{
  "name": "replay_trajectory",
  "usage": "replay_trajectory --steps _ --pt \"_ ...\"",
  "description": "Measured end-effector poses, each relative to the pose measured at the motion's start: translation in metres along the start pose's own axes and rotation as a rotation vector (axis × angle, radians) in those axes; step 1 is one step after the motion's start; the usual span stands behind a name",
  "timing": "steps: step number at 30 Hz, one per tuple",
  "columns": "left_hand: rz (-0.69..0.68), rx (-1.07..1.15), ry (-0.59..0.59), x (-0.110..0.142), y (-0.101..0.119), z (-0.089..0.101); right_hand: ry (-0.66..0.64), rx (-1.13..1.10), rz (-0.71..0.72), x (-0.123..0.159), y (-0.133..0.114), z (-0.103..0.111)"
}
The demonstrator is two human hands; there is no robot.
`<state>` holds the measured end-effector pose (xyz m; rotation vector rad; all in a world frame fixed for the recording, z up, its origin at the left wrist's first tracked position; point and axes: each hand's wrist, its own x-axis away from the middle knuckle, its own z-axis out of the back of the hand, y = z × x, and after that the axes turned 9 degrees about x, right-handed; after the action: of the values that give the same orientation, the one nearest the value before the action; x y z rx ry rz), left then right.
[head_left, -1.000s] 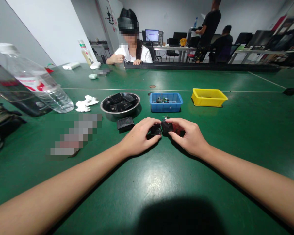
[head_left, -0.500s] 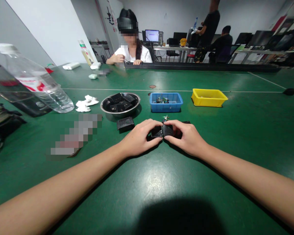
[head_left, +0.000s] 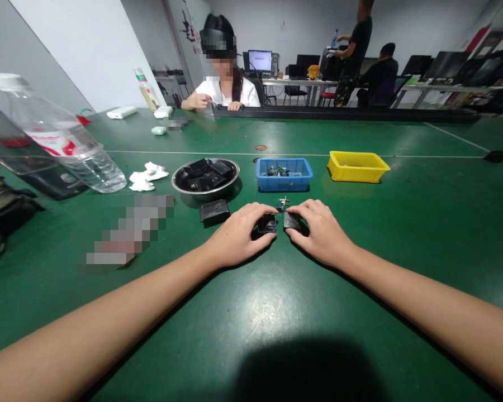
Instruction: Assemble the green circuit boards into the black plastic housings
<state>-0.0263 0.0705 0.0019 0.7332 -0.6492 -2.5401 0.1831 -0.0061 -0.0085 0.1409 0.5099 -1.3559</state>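
Between the thumb and fingers of my left hand (head_left: 245, 231) is a black plastic case half (head_left: 267, 223), its inner side facing up. My right hand (head_left: 316, 229) grips a second black plastic piece (head_left: 292, 220), smooth on top, perhaps the matching cover. A narrow gap of green table separates the two pieces. Just beyond my fingertips lies a small circuit board with wires (head_left: 283, 204). Left of my left hand sits a closed-looking black plastic box (head_left: 214, 213). My palms hide parts of both held pieces.
Behind the hands stand a metal bowl (head_left: 205, 195) of black cases, a blue bin (head_left: 284, 183) with small electronic parts and a yellow bin (head_left: 357, 174). Large water bottles (head_left: 58, 134) and crumpled tissue (head_left: 147, 176) are at left. A person (head_left: 226, 92) sits across the table.
The two black pieces, which were touching, are now apart. My right hand has shifted slightly right with its piece; the left has barely moved.
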Motion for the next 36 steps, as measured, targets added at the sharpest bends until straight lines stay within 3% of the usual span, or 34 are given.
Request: replay_trajectory --steps 5,17,24,30,36 --pt "0.008 -0.015 0.001 -0.001 -0.001 -0.001 -0.014 0.057 0.019 0.001 0.0 0.004" --pt "0.026 -0.018 -0.019 -0.001 0.0 -0.003 -0.195 0.107 0.364 -0.011 0.013 0.011" --pt "0.052 -0.015 -0.022 -0.001 0.0 -0.002 -0.078 0.011 0.279 -0.013 0.018 0.006" --pt "0.058 -0.004 -0.023 -0.001 0.001 -0.001 0.171 -0.145 0.094 -0.015 0.027 0.001" --pt "0.052 -0.013 -0.023 -0.001 0.001 -0.001 0.107 -0.161 0.144 -0.014 0.027 0.004"
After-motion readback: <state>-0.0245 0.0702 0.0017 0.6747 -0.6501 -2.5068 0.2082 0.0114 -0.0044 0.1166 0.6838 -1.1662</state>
